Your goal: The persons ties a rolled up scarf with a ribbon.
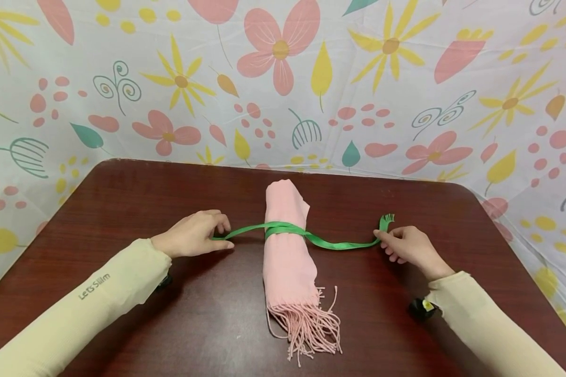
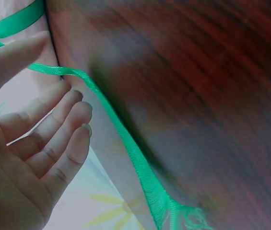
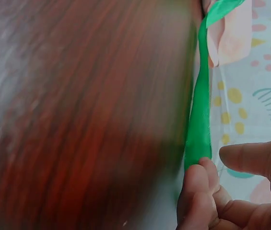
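A rolled pink scarf (image 1: 287, 267) lies on the table with its fringe toward the near edge. A green ribbon (image 1: 285, 228) goes around its upper middle, its two ends running out left and right. At the left end my left hand (image 1: 195, 234) has its thumb and fingers apart; the left wrist view shows the ribbon (image 2: 121, 129) passing beyond the gap between them, down to a frayed tip. My right hand (image 1: 410, 247) pinches the other end, whose frayed tip sticks up past the fingers. In the right wrist view the ribbon (image 3: 200, 129) disappears behind curled fingertips (image 3: 197, 177).
A dark reddish-brown wooden table (image 1: 207, 324) with rounded far corners bears the scarf. Behind and beside it hangs a white cloth (image 1: 283, 120) printed with flowers and leaves. Cream sleeves (image 1: 104, 298) cover both forearms, and a dark strap device (image 1: 423, 308) shows at the right wrist.
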`<state>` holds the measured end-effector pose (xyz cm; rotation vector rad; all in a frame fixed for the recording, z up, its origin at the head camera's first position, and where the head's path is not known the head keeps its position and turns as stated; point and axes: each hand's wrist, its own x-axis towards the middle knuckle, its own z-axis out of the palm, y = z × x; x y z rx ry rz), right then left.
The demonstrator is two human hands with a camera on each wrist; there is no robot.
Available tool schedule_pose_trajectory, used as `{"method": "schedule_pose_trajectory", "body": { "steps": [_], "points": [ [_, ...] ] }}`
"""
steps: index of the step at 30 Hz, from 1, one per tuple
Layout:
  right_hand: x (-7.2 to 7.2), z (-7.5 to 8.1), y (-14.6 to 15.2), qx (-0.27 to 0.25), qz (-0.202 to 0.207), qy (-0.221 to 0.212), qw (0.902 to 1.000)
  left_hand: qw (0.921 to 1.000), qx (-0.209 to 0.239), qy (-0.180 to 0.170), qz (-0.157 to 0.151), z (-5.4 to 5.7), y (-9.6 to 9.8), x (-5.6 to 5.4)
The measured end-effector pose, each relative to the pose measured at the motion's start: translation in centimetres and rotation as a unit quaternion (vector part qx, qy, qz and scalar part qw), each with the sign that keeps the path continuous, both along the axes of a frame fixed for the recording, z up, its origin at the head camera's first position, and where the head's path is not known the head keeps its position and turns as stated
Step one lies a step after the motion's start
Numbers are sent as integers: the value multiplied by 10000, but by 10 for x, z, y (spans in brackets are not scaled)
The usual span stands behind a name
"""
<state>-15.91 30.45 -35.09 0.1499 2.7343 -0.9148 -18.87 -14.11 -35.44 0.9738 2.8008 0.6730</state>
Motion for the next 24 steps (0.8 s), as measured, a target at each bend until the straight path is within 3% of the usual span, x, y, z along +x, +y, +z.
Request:
{"method": "schedule_pose_trajectory", "body": {
  "steps": [16, 24],
  "points": [
    [0, 7, -22, 82, 262, 468, 9985, 9973, 574, 409, 224, 4, 10, 1],
    [3, 7, -37, -34, 472, 456, 9978, 9962, 670, 180, 534, 8, 17, 6]
  ]
}}
